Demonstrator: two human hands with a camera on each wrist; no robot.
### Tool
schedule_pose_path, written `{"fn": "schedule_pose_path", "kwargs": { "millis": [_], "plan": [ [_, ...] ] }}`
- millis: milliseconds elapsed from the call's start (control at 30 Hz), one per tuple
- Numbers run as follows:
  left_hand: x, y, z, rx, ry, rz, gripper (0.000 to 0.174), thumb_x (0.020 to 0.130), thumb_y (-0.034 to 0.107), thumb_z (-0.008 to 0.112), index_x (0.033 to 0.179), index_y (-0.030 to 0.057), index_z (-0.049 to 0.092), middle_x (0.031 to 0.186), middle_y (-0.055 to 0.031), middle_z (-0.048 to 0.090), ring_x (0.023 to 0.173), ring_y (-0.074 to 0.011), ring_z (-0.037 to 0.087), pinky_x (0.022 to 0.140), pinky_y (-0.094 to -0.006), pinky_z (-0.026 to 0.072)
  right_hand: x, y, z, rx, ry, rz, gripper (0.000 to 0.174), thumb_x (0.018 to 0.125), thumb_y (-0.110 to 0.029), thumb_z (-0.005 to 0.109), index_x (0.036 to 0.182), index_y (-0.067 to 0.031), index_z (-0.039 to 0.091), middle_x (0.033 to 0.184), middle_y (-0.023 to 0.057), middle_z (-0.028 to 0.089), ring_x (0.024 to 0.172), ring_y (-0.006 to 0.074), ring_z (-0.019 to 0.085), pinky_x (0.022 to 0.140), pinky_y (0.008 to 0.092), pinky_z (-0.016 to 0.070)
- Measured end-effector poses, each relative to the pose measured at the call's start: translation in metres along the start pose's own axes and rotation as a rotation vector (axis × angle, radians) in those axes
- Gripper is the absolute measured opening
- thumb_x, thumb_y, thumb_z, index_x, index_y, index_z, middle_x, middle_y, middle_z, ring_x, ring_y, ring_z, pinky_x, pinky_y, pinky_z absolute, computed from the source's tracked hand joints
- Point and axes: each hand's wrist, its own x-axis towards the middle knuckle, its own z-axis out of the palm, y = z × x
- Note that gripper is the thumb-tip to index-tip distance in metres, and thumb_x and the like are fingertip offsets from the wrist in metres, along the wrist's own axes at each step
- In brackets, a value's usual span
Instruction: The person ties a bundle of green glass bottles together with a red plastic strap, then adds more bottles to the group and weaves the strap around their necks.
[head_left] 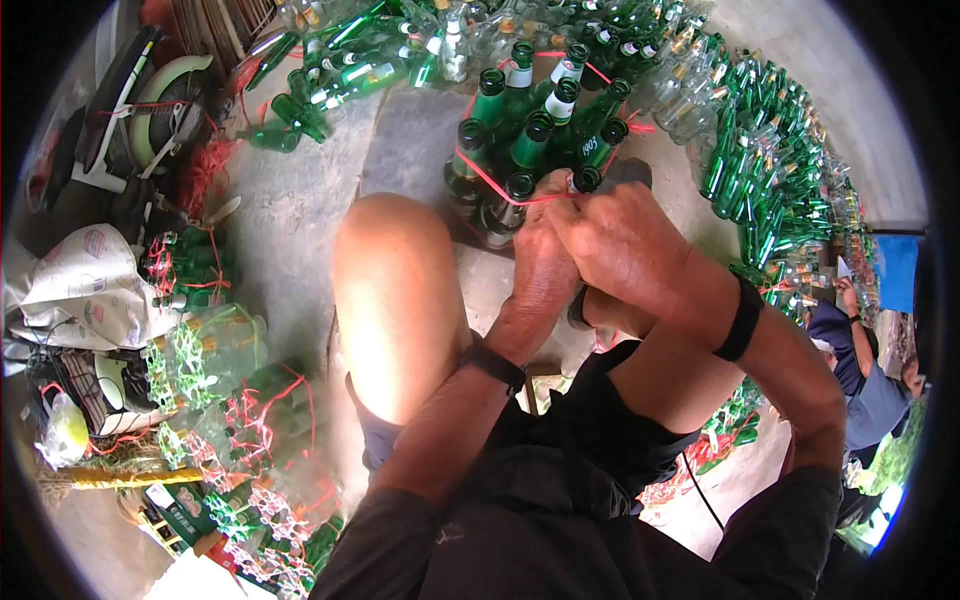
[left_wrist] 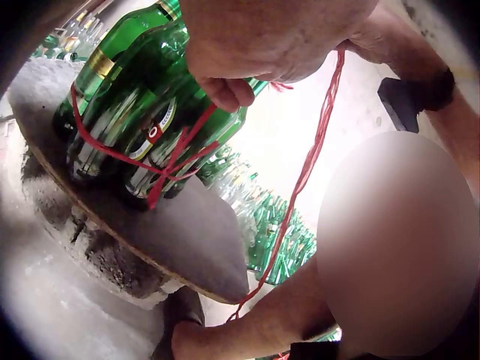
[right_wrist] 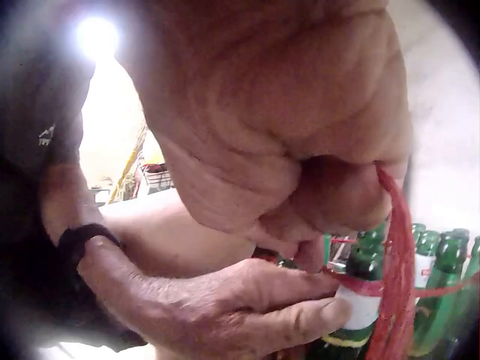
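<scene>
A bundle of upright green bottles (head_left: 520, 140) (left_wrist: 142, 112) stands on a round stone slab (head_left: 410, 140) (left_wrist: 180, 232), bound with red string (head_left: 490, 180) (left_wrist: 300, 180). Both hands meet at the bundle's near side. My right hand (head_left: 620, 240) (right_wrist: 285, 135) is a fist gripping the red string (right_wrist: 394, 247), which hangs taut from it. My left hand (head_left: 540, 255) (left_wrist: 262, 37) (right_wrist: 247, 315) pinches the string against the neck of a near bottle (right_wrist: 360, 300). A loose length of string trails down towards my lap.
Heaps of green and clear bottles (head_left: 760, 170) line the back and right. Netted bottle bundles (head_left: 220, 350) and a white sack (head_left: 85, 280) lie at left. My bare knee (head_left: 395, 290) is just before the slab. Another person (head_left: 865, 370) sits at right.
</scene>
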Motion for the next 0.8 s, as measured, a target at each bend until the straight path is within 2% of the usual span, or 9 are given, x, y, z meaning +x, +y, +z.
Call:
{"fn": "schedule_pose_path", "kwargs": {
  "millis": [100, 267, 300, 367, 500, 567, 600, 667, 800],
  "plan": [
    [-0.003, -0.002, 0.002, -0.059, 0.031, -0.068, 0.041, 0.085, 0.006, 0.066, 0.123, -0.0074, 0.061, 0.126, -0.0259, 0.063, 0.113, -0.0428, 0.062, 0.091, -0.0461, 0.0542, 0.014, 0.011, -0.008, 0.049, 0.053, -0.043, 0.016, 0.073, -0.006, 0.065, 0.087, 0.0004, 0.060, 0.061, 0.0154, 0.063, 0.059, 0.0330, 0.067, 0.053, 0.0437, 0.0515],
    [-0.009, -0.010, 0.005, -0.039, -0.054, -0.134, 0.033, 0.091, 0.004, 0.062, 0.122, -0.0078, 0.058, 0.115, -0.0292, 0.064, 0.106, -0.0477, 0.061, 0.086, -0.0499, 0.0531, 0.037, 0.030, -0.019, 0.049, -0.205, -0.076, 0.004, 0.076, -0.006, 0.063, 0.077, -0.0013, 0.063, 0.065, 0.0199, 0.063, 0.066, 0.0395, 0.067, 0.061, 0.0480, 0.0533],
    [-0.007, -0.008, 0.005, -0.038, -0.054, -0.137, 0.033, 0.091, 0.004, 0.062, 0.122, -0.0078, 0.058, 0.115, -0.0292, 0.064, 0.106, -0.0477, 0.061, 0.086, -0.0499, 0.0531, 0.041, 0.034, -0.019, 0.051, -0.207, -0.077, 0.004, 0.076, -0.006, 0.063, 0.077, -0.0013, 0.063, 0.065, 0.0199, 0.063, 0.066, 0.0395, 0.067, 0.061, 0.0480, 0.0533],
    [-0.002, -0.004, 0.007, -0.138, 0.101, -0.114, 0.019, 0.099, 0.015, 0.061, 0.108, -0.0021, 0.061, 0.101, -0.0273, 0.062, 0.094, -0.0506, 0.059, 0.079, -0.0506, 0.0497, 0.048, 0.042, -0.018, 0.049, -0.223, -0.089, 0.005, 0.076, -0.007, 0.064, 0.074, -0.0024, 0.063, 0.066, 0.0199, 0.064, 0.069, 0.0402, 0.068, 0.061, 0.0486, 0.0532],
    [-0.001, -0.003, 0.008, -0.088, 0.078, -0.141, 0.020, 0.101, 0.015, 0.060, 0.111, -0.0026, 0.060, 0.102, -0.0276, 0.062, 0.093, -0.0503, 0.059, 0.079, -0.0498, 0.0498, 0.053, 0.057, -0.011, 0.017, -0.239, -0.108, 0.008, 0.076, -0.009, 0.065, 0.071, -0.0027, 0.063, 0.066, 0.0187, 0.064, 0.069, 0.0403, 0.067, 0.062, 0.0488, 0.0531],
    [0.002, 0.000, 0.008, -0.171, 0.136, -0.112, 0.022, 0.100, 0.013, 0.061, 0.116, -0.0029, 0.060, 0.103, -0.0276, 0.063, 0.094, -0.0496, 0.060, 0.079, -0.0496, 0.0499, 0.054, 0.075, 0.000, -0.072, -0.156, -0.349, 0.009, 0.076, -0.006, 0.064, 0.068, -0.0021, 0.063, 0.066, 0.0185, 0.063, 0.066, 0.0392, 0.066, 0.061, 0.0473, 0.0520],
    [0.001, -0.001, 0.008, -0.172, 0.134, -0.115, 0.022, 0.100, 0.013, 0.061, 0.116, -0.0029, 0.060, 0.103, -0.0276, 0.063, 0.094, -0.0496, 0.060, 0.079, -0.0496, 0.0499, 0.055, 0.078, 0.001, -0.070, -0.158, -0.347, 0.009, 0.076, -0.006, 0.064, 0.068, -0.0021, 0.063, 0.066, 0.0185, 0.063, 0.066, 0.0392, 0.066, 0.061, 0.0473, 0.0520],
    [0.001, -0.003, 0.007, -0.114, 0.097, -0.088, 0.031, 0.100, 0.012, 0.061, 0.125, -0.0065, 0.057, 0.110, -0.0293, 0.064, 0.097, -0.0480, 0.063, 0.080, -0.0495, 0.0537, 0.057, 0.082, 0.003, 0.367, -0.141, -0.097, 0.009, 0.073, -0.009, 0.068, 0.068, -0.0005, 0.068, 0.066, 0.0184, 0.062, 0.068, 0.0394, 0.065, 0.064, 0.0466, 0.0523],
    [0.001, 0.003, 0.005, -0.135, 0.071, -0.186, 0.025, 0.100, 0.009, 0.061, 0.121, -0.0034, 0.060, 0.107, -0.0284, 0.064, 0.096, -0.0486, 0.062, 0.081, -0.0497, 0.0505, 0.056, 0.085, 0.001, 0.473, -0.193, 0.048, 0.012, 0.075, -0.009, 0.068, 0.067, 0.0007, 0.066, 0.066, 0.0210, 0.060, 0.068, 0.0403, 0.064, 0.063, 0.0484, 0.0498]
  ]
}}
